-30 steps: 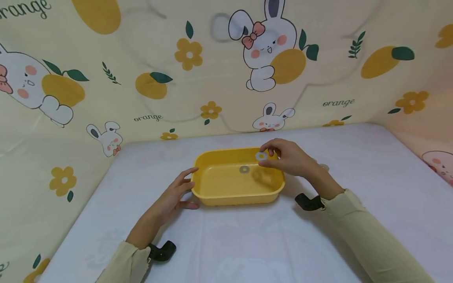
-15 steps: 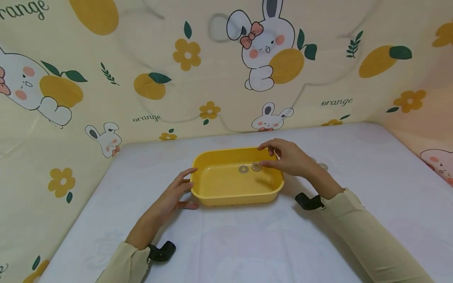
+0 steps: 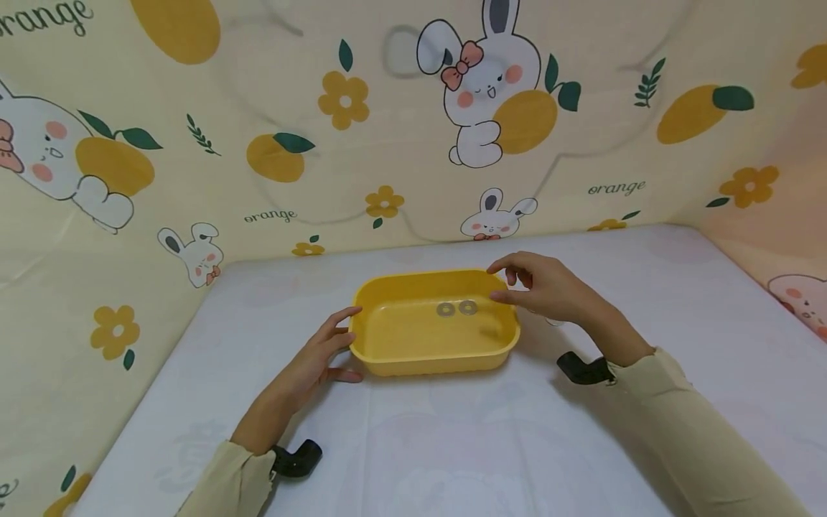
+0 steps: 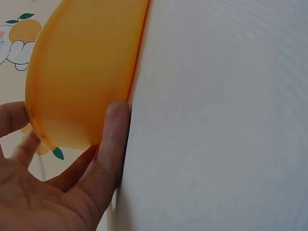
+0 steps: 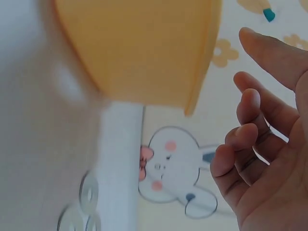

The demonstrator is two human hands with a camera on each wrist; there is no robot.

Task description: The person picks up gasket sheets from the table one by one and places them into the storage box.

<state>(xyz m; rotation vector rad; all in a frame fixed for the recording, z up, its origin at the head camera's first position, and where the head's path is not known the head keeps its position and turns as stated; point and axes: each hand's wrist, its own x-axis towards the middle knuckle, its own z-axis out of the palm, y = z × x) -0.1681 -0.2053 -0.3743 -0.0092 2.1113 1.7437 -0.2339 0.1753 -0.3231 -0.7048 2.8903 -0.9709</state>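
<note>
A yellow plastic tray with rounded corners sits on the table in the head view. Two flat grey washers lie side by side on its floor. My left hand rests against the tray's left end, spread fingers touching its rim and outer wall; the left wrist view shows the thumb along the wall. Over the tray's right end is my right hand, thumb and index finger apart with nothing between them. More washers lie on the table beyond the tray's right end, mostly hidden by that hand in the head view.
A white cloth covers the table. Behind it rises a cream backdrop printed with rabbits and oranges, which continues along the left and right sides. A black wrist camera sits at each sleeve cuff.
My right hand has let a washer drop into the tray beside the first one, then drawn back to the right. The left hand and the tray have stayed in place.
</note>
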